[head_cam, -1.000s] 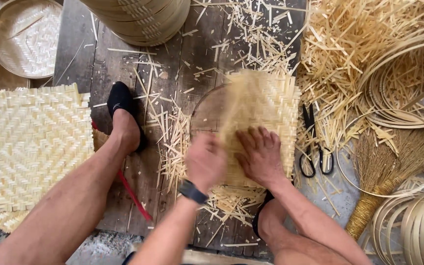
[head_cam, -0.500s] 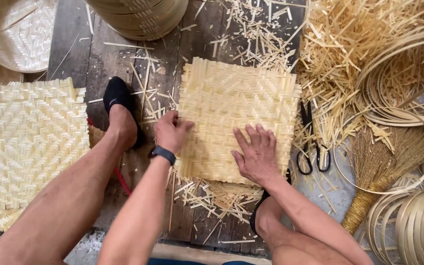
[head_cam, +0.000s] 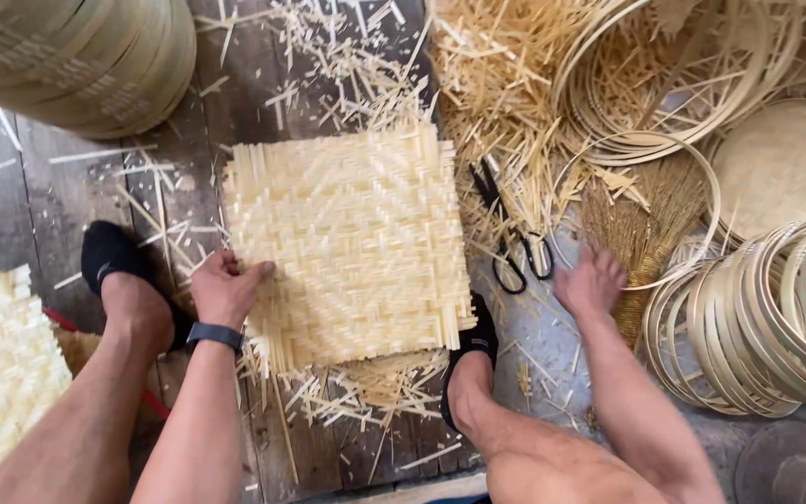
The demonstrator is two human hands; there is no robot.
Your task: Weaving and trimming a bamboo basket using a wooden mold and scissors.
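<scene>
pale woven mat (head_cam: 352, 238) lies flat on the boards between my two feet, and my left hand (head_cam: 228, 289), with a dark watch (head_cam: 215, 334) on the wrist, is closed on its left edge, fingers curled over the loose strip ends. my right hand (head_cam: 591, 282) is off the mat, fingers loosely apart and gripping nothing i can see, down just beside the handles of the black scissors (head_cam: 515, 238) and the foot of a small straw broom (head_cam: 646, 224).

as i judge it, the step is steadying the mat with one hand while the other goes for a tool. the mat's near edge is ragged, so any cutting would call for a firm hold on the left and the scissors taken by their loops.

one black shoe (head_cam: 114, 261) sits left of the mat, the other (head_cam: 478, 345) at its near right corner. the floor is dark wooden planks (head_cam: 67, 196) strewn with strip offcuts (head_cam: 347, 56). a second mat (head_cam: 2, 373) lies at far left, a stack of round frames (head_cam: 76, 56) top left, thin hoops (head_cam: 776, 317) stacked at right, and a round woven disc (head_cam: 785, 163) above them.
</scene>
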